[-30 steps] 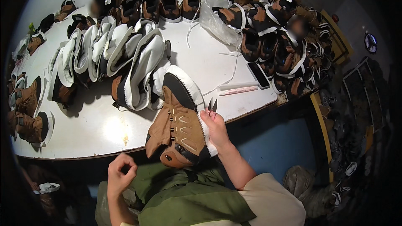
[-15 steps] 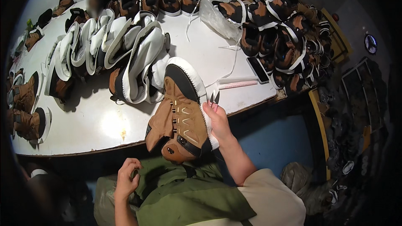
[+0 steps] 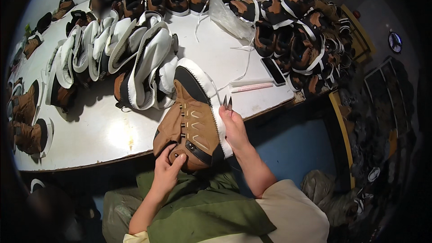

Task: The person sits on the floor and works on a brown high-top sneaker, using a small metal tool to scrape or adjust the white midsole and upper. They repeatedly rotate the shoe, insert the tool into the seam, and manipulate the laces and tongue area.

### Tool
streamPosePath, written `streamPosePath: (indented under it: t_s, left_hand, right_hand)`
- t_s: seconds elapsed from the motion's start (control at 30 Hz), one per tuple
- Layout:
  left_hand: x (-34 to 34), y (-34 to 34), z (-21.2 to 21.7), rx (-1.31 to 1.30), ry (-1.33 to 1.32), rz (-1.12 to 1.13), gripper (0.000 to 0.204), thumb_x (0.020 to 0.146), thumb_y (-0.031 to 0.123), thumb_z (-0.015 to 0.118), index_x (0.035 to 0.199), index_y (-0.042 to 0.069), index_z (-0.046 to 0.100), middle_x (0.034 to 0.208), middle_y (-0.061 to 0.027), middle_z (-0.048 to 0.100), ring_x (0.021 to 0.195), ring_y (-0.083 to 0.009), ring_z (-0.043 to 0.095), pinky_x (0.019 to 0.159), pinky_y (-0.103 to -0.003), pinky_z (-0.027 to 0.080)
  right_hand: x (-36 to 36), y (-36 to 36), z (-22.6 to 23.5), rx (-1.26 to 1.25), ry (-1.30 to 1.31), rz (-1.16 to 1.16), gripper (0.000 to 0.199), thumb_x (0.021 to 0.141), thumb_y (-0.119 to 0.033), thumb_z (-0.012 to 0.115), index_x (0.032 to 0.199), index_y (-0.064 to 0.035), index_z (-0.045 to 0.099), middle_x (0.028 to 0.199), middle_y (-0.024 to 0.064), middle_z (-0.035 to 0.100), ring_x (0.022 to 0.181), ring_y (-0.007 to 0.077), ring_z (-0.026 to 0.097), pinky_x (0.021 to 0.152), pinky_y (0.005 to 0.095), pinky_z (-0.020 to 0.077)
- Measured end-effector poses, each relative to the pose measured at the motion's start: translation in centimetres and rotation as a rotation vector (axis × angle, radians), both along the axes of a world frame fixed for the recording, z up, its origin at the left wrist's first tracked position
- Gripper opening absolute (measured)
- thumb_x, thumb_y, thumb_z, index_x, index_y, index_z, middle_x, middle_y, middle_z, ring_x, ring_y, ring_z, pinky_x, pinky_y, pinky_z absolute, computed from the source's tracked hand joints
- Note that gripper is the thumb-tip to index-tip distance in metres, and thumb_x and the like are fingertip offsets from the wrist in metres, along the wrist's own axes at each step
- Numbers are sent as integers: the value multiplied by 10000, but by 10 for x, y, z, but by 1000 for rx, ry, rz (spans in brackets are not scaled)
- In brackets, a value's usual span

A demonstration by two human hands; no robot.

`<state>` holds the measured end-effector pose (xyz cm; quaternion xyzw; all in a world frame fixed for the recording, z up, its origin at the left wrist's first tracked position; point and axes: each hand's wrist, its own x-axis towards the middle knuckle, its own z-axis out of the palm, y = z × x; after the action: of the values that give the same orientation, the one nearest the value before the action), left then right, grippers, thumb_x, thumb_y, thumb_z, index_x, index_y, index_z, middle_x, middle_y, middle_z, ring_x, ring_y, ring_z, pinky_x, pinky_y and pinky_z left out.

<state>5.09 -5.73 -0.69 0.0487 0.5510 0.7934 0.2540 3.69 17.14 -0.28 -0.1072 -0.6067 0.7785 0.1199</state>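
Boot [image 3: 194,121], brown, white-soled, at table [image 3: 103,139] edge: left hand [image 3: 167,171] now raised, gripping collar; right hand [image 3: 234,128] clasps sole, pinching snips [image 3: 227,102].

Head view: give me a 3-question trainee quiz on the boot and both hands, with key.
1. True or false: the left hand touches the brown boot at its collar end, nearest the person.
2. What does the right hand hold beside the boot's white sole? A) a brush B) small metal snips C) a phone
3. Fill in: the boots lined up on the table behind it lie with their ____ soles showing.

Key: 1 true; 2 B; 3 white.
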Motion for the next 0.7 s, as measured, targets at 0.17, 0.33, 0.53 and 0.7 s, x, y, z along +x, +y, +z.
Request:
streamPosePath:
  t_s: [0.17, 0.33, 0.53, 0.7]
  left_hand:
    - [-2, 6, -10, 159, -71, 6, 394, 933, 127, 609, 1249, -59, 466, 1093, -67, 609, 977, -90, 558, 882, -240, 444]
    - [0, 14, -12, 184, -73, -4, 381, 928, 109, 608, 1244, -52, 469, 1108, -63, 600, 988, -90, 554, 885, -239, 441]
    - [1, 16, -12, 219, -83, -24, 384, 925, 87, 603, 1254, -53, 463, 1121, -64, 597, 1000, -95, 555, 892, -242, 440]
    - [2, 18, -12, 236, -109, -12, 401, 922, 77, 601, 1269, -55, 450, 1136, -68, 593, 1013, -100, 557, 907, -248, 439]
  right_hand:
    - [20, 2, 29, 132, -119, 2, 270, 965, -295, 564, 914, -34, 610, 726, -86, 504, 552, 14, 312, 484, 189, 228]
    - [42, 5, 20, 173, -165, 62, 165, 866, -174, 704, 875, -29, 626, 726, -88, 491, 651, 13, 409, 587, 194, 354]
    - [44, 15, 8, 6, -127, 67, 157, 835, -70, 705, 961, 7, 652, 900, -6, 632, 785, 49, 546, 738, 208, 442]
    - [42, 20, 5, -19, -138, 79, 221, 840, -71, 698, 1030, 28, 643, 935, 5, 640, 807, 45, 548, 744, 206, 441]
